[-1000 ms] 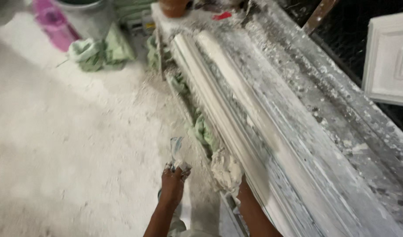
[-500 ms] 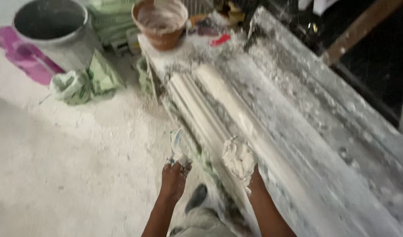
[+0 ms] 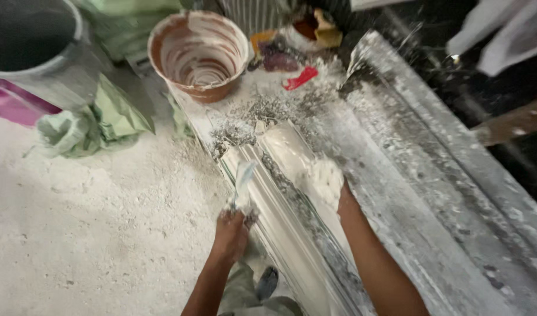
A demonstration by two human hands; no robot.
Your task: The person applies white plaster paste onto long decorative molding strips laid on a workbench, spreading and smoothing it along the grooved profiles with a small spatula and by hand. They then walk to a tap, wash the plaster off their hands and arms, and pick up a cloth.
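Head view, largest to smallest. I see one long plaster-crusted surface (image 3: 432, 193) running diagonally up the frame, with the dusty floor (image 3: 93, 234) to its left. On the surface lies one white moulded plaster cornice (image 3: 280, 216), its near end lost under my arms. Compared with half a second ago, the view has advanced toward the far end of the cornice, and both hands now sit close to that end; I judge that the smoothing has nearly covered the whole length.

One grey bucket (image 3: 40, 58) stands at upper left on the floor, with crumpled green sacks (image 3: 99, 120) (at least two; the exact count I cannot tell) beside it. One terracotta-coloured bowl (image 3: 199, 54), streaked with white plaster, stands on the surface's far end, a small red scrap (image 3: 299, 78) near it.

The right hand (image 3: 322, 182) is closed around one lump of wet plaster-soaked fibre (image 3: 319, 173) and presses it on the cornice's upper face. The left hand (image 3: 232, 233) grips one small scraper blade (image 3: 243, 178), its tip resting against the cornice's left edge.
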